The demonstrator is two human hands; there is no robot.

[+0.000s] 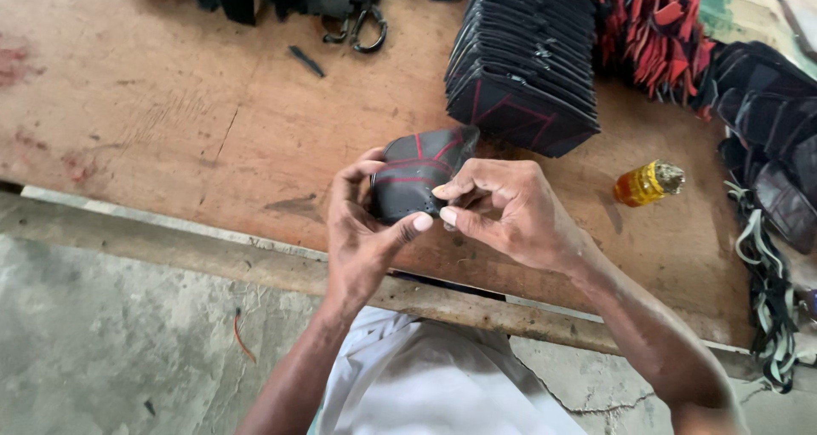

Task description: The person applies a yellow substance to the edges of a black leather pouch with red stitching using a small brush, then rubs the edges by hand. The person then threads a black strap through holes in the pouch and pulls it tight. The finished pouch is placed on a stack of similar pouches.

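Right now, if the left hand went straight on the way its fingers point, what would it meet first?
Probably the tall stack of black pieces with red lines, past the black piece it holds; depth unclear.

Piece [419, 175] betw. both hands over bench [170, 128]; stack [523, 60] behind, jar [648, 183] right (lying down).

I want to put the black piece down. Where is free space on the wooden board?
The board is bare left of the hands, below the scissors. A smaller patch lies between the right hand and the yellow bottle. Crowded: the black stack and the right edge.
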